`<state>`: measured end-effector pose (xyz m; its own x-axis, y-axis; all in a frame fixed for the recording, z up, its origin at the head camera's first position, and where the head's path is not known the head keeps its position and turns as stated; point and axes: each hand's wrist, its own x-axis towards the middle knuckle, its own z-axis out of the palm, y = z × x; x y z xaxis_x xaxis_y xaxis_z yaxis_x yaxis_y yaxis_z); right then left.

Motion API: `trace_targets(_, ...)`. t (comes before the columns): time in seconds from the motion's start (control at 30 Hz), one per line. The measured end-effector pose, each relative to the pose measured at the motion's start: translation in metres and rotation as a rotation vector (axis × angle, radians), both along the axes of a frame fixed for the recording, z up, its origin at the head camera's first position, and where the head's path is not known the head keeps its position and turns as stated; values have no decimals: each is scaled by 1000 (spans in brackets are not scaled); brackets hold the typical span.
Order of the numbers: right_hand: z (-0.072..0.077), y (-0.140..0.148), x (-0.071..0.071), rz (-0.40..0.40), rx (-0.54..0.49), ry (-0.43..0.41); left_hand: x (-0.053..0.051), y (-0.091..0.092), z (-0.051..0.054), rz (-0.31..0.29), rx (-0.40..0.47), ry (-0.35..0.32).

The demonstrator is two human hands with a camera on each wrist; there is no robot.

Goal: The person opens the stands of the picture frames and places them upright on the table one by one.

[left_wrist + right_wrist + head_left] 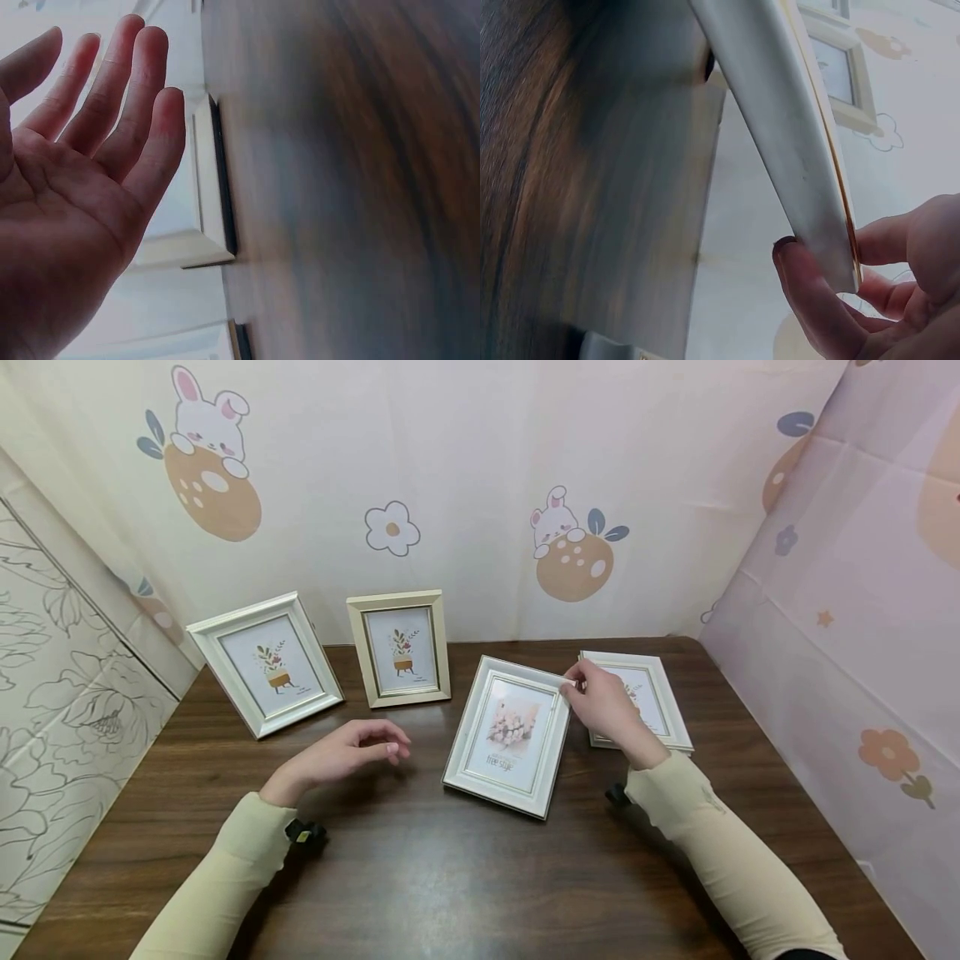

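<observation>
The right hand (606, 700) pinches the upper-right corner of a white photo frame (512, 735); the left hand (341, 758), fingers loosely parted, holds nothing, with the frame at its three o'clock. Tilted over the middle of the desk (360, 893), the frame looks light and rigid, its smooth front probably fragile; opposite borders should give the surest hold. Gold lines ring its pink-blossom "free style" print. At ten o'clock stands a cream-bordered photo frame (401, 647).
</observation>
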<state>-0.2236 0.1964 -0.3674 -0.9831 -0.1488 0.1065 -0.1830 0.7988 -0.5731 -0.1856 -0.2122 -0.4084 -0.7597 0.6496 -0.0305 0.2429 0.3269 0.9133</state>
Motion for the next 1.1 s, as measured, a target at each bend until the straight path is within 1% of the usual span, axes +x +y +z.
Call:
trace_targets(0.13, 2, 0, 2, 2, -35, 22, -4, -6, -1, 22, -6, 11)
trace_targets(0.3, 5, -2, 6, 17, -83, 58, -8, -13, 1, 61, -30, 14)
trace_targets(0.57, 6, -4, 12, 19, -140, 109, -11, -20, 6, 123, -6, -33)
trace_targets(0.77, 8, -4, 16, 31, -196, 137, -14, -26, 5, 139, 22, -20)
trace_targets(0.87, 11, -4, 19, 38, -222, 137, -14, -28, 6, 146, 44, -12)
trace_targets(1.03, 16, -5, 24, 48, -242, 127, -15, -29, 7, 159, 56, -8)
trace_targets(1.1, 18, -5, 26, 51, -246, 128, -14, -29, 6, 156, 60, -6)
